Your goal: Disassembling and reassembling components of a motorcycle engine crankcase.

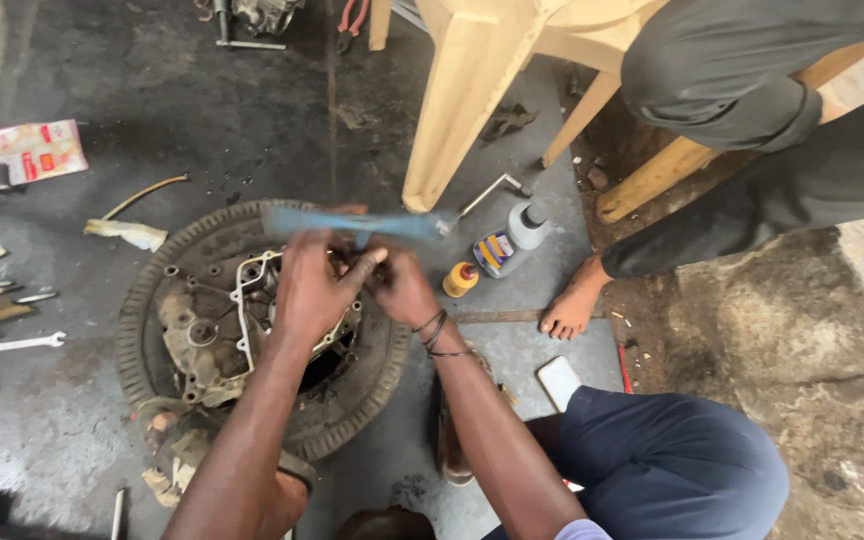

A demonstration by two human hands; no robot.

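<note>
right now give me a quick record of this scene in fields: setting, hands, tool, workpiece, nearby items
setting: stained concrete floor, person crouched over the work
left hand: over a grimy metal engine casing, gripping a long blue-handled tool
right hand: beside the left, also at the tool; dark bands on the wrist
tool: motion-blurred, exact kind unclear
workpiece: casing rests inside a worn black rubber tyre
nearby items: small yellow bottle, white plastic bottle, silver spanner, white phone
other person: bare foot beside a cream plastic chair

Bare floor (242,110) open beyond tyre (142,300); chair leg (452,110), bottles (512,240) crowd right; spanners (12,340) left.
</note>
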